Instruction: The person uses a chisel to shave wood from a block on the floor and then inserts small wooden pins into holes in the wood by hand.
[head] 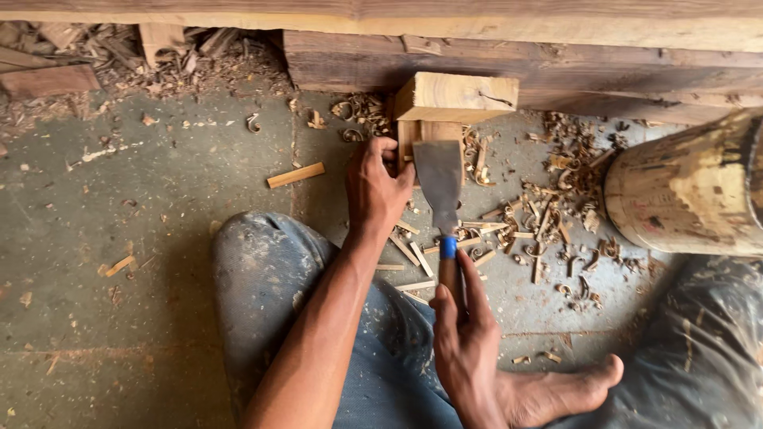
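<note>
Left hand (375, 189) clamps the wooden block (445, 107), right hand (463, 338) closed round the wide chisel (439, 179); best keep its blade flat and steady.

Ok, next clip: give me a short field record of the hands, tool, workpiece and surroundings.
left hand: grips the upright wooden block from its left side
right hand: holds wide-blade chisel by its handle, blade against the block
capping piece: pale wood, on top of block
floor: concrete, strewn with wood shavings
right edge: round log
</note>
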